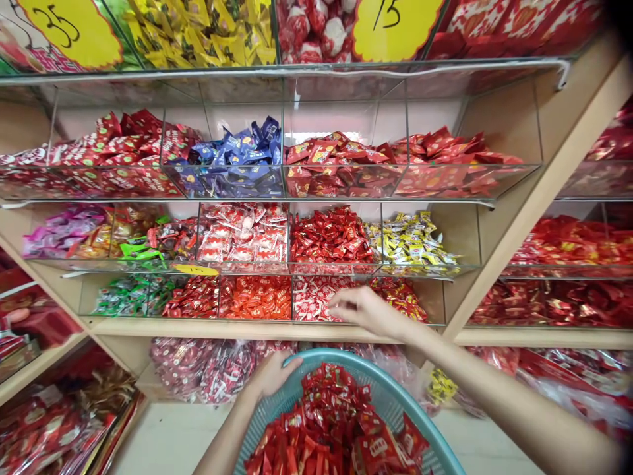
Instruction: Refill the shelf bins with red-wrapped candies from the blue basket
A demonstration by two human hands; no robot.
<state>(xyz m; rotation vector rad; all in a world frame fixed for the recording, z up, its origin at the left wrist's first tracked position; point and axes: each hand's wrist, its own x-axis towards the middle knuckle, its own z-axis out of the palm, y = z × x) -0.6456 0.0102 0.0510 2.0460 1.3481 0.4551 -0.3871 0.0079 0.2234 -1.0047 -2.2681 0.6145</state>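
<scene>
A teal plastic basket [316,356] full of red-wrapped candies [321,422] is in front of me at the bottom of the view. My left hand [274,376] is closed on its left rim, with the thumb over the edge. Farther up, my right hand [363,309] reaches to the lowest shelf row, in front of a bin of pink-and-white wrapped candies [314,297]. Its fingers are slightly bent and apart, and nothing shows in them. To its right are red-and-yellow candies [403,300]; to its left, orange-red candies [262,297].
Clear-walled bins fill the wooden shelf [247,328], with blue packets [242,152], yellow-white candies [415,241] and yellow price tags [395,23]. Bagged candies [230,369] lie beneath it. A slanted wooden post [537,204] stands at right. Another person's fingertip [18,315] shows at far left.
</scene>
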